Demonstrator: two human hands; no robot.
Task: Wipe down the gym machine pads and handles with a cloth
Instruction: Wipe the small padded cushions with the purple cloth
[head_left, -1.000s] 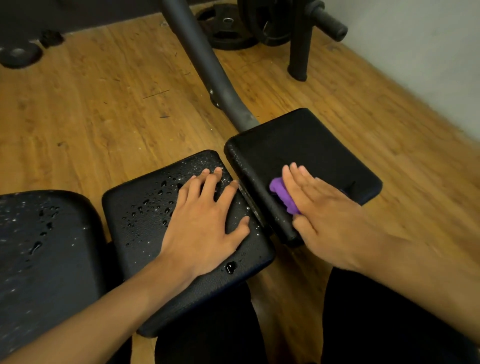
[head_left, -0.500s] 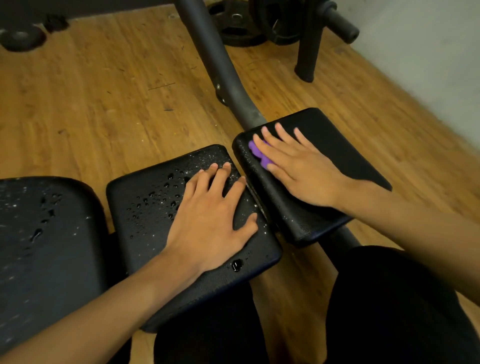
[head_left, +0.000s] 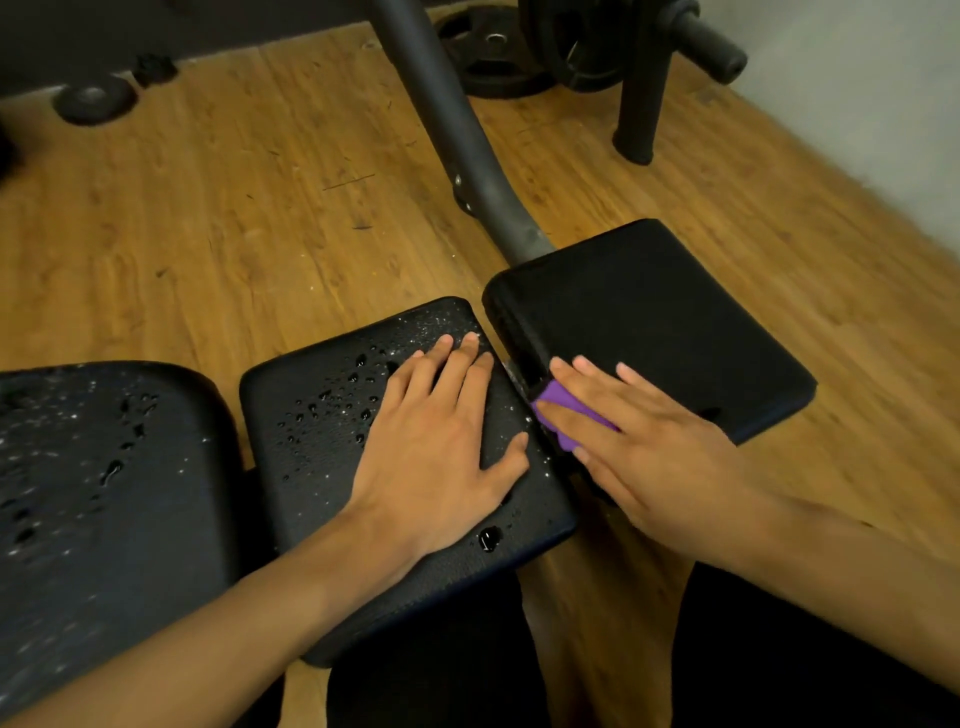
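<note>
Though mostly covered, purple cloth (head_left: 563, 410): centre-right of frame, on left edge of right pad (head_left: 675, 322), beside the gap to middle pad (head_left: 322, 415).
Right hand (head_left: 649, 447): flat on cloth, fingers straight and spread, pressing rather than curled round it.
Left hand (head_left: 441, 452): flat on middle pad, fingers straight, holding nothing.
Droplets: beaded on middle pad and on left pad (head_left: 93, 467) at lower left.
Frame tube (head_left: 447, 130): slanting from top centre down to right pad.
Weight plates (head_left: 493, 57): upper right, on wood floor (head_left: 208, 208).

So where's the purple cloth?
In the head view, the small purple cloth is under the right hand, at the left edge of the dry black padded cushion.
</note>
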